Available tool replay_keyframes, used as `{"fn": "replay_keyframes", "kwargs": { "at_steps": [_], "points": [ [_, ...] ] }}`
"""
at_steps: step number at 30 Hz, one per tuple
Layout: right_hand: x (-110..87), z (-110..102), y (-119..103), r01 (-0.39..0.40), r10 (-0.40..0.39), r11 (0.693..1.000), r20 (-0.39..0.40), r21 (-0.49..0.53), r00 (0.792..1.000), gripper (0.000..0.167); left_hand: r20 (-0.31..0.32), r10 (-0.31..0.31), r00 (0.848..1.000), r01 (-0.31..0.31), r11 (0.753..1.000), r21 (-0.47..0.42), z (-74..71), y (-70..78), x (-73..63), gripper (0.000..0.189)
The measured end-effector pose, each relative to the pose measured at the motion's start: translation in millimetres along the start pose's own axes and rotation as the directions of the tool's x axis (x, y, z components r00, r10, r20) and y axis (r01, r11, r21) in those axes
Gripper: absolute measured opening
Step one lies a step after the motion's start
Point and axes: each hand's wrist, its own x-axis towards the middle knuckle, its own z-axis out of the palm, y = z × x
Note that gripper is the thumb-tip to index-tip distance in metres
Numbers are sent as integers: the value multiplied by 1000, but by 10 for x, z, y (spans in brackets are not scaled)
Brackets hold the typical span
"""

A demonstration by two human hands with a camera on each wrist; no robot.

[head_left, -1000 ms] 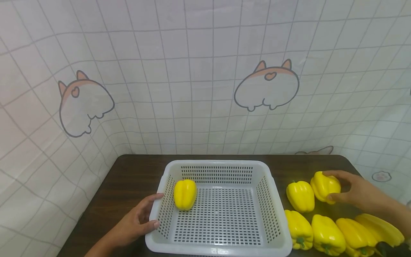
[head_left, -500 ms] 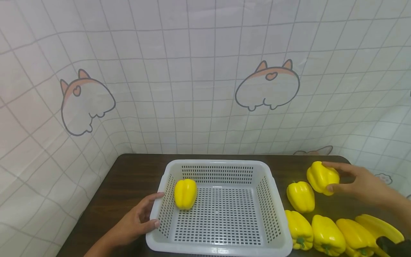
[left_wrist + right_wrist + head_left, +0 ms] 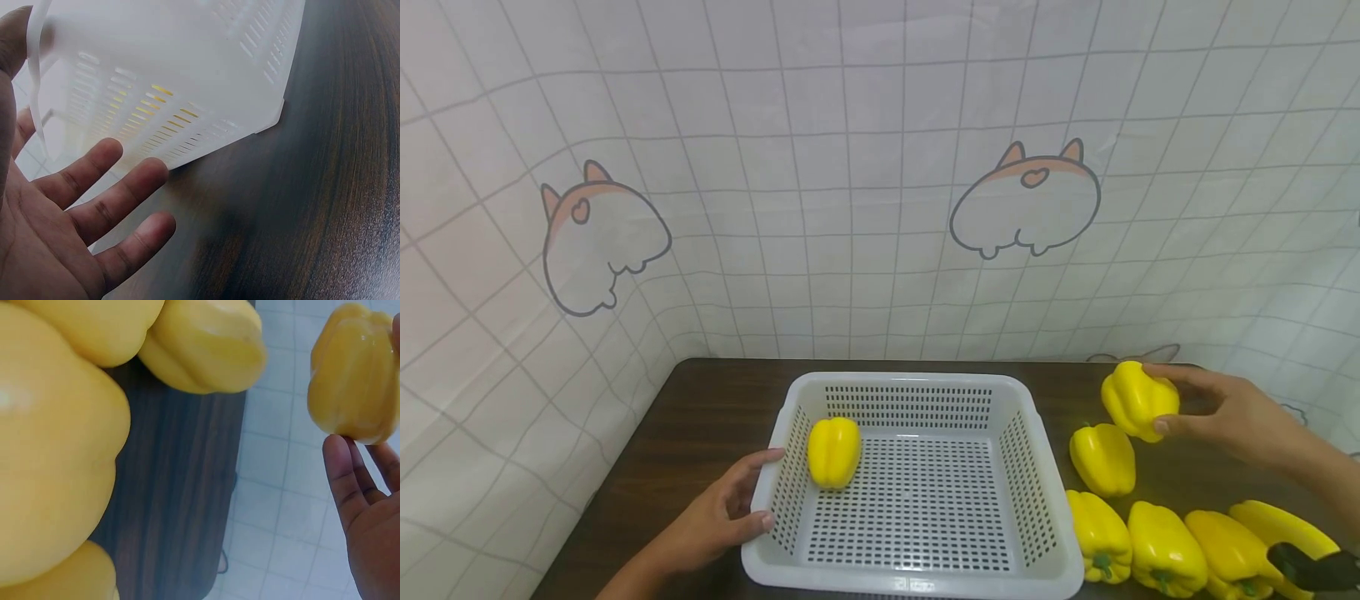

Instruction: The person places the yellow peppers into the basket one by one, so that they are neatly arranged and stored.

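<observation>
My right hand (image 3: 1232, 412) holds a yellow bell pepper (image 3: 1138, 400) between thumb and fingertips, raised at the table's far right. In the right wrist view, fingertips (image 3: 338, 450) support the end of this pepper (image 3: 353, 375). My left hand (image 3: 718, 512) rests thumb and index finger on the left rim of a white perforated plastic basket (image 3: 910, 579). The left wrist view shows its other fingers (image 3: 147, 176) spread loosely outside the basket wall (image 3: 156, 56). One yellow bell pepper (image 3: 833, 452) lies inside the basket, on its left side.
Right of the basket, a bell pepper (image 3: 1102, 460) lies behind a front row of several more (image 3: 1167, 546). A dark object (image 3: 1311, 568) shows at the lower right corner. The dark wooden table (image 3: 647, 467) meets a grid-patterned curtain (image 3: 880, 208) behind.
My right hand has raised its bell pepper off the table and carried it slightly back and left. The left hand and the basket have stayed in place.
</observation>
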Motion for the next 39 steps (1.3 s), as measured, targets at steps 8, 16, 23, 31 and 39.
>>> {"fn": "replay_keyframes", "kwargs": {
  "at_steps": [8, 16, 23, 31, 39],
  "points": [
    [32, 20, -141, 42, -41, 999, -9, 27, 999, 79, 2, 17, 1000, -17, 1000, 1, 2, 0, -1, 71],
    [90, 60, -273, 80, -79, 996, -13, 43, 997, 76, 0, 11, 1000, -10, 1000, 18, 14, 14, -10, 72],
    [136, 112, -422, 74, -74, 994, -2, 77, 997, 78, -8, -5, 1000, 5, 1000, 15, 15, 14, -4, 73],
    [193, 164, -557, 71, -70, 997, -3, 33, 998, 82, 4, 22, 1000, -22, 1000, 2, 17, 11, -4, 72],
    [244, 212, -698, 71, -71, 997, -4, 11, 997, 84, 33, 69, 997, -69, 998, -11, -8, -26, 7, 70]
  ]
}}
